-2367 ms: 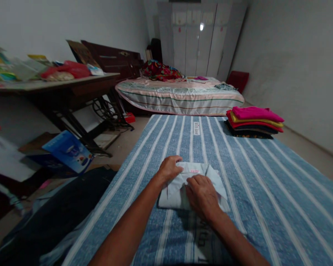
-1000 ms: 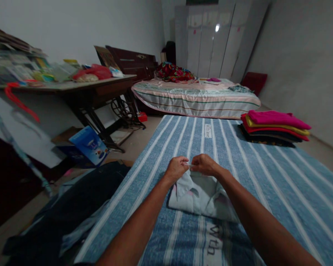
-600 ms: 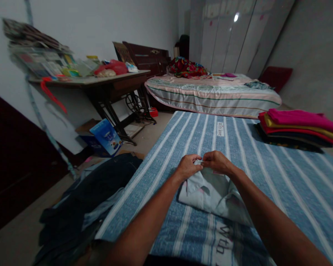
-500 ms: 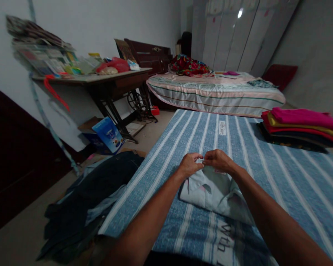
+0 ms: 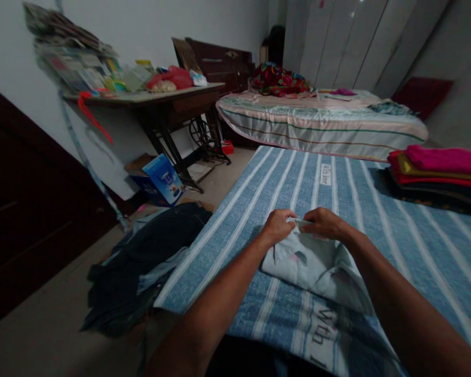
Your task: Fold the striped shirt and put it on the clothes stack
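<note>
A pale grey-blue shirt (image 5: 317, 267) lies folded on the blue striped mattress (image 5: 361, 209) in front of me. My left hand (image 5: 277, 226) and my right hand (image 5: 324, 222) are side by side at the shirt's far edge. Both are closed in a pinch on the cloth near the collar, their fingertips almost touching. My forearms reach in from the bottom of the view and hide part of the shirt's right side.
A stack of folded clothes (image 5: 439, 175), pink on top, sits at the mattress's far right. Dark clothes (image 5: 149, 262) lie heaped on the floor to the left. Beyond are a sewing table (image 5: 157, 102) with clutter, a blue box (image 5: 165, 179), a bed (image 5: 322, 123) and wardrobes (image 5: 361, 42).
My hands went from pressing flat on the folded shirt to pinching its far edge together. My view has swung left, so the pile on the floor shows more.
</note>
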`<state>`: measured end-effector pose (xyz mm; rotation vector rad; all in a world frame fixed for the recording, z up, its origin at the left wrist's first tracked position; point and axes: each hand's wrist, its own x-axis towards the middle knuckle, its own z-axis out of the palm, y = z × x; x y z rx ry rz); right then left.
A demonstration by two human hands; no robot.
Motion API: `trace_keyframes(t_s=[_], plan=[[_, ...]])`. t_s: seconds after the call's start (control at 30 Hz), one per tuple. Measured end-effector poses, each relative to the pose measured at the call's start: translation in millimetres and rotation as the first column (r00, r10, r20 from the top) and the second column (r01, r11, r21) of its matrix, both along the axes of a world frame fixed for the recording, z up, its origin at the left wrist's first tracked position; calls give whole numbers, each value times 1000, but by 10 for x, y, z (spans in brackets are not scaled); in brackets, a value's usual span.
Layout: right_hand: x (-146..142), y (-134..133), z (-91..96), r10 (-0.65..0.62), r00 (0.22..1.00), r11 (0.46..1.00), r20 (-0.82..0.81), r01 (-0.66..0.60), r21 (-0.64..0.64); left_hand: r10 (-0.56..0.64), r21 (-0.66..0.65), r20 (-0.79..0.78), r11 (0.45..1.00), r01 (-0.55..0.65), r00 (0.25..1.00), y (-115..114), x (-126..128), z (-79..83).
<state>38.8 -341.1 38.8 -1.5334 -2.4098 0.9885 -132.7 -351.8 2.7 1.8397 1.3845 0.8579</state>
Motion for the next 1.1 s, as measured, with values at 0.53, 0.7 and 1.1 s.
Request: trace_keyframes(t_s=[0.53,0.7,1.1], plan=[[52,69,-176,-93,995,996,-20,93,12,48,-11,-169,999,-51,985,-33,61,62],[27,71,-156,-95,995,995,15,95,27,71,-25,-188,997,-77,980,-26,70,85],[-30,61,-81,-135,991,988,20,133,76,171,58,-330,985,-161,928,9,118,127]])
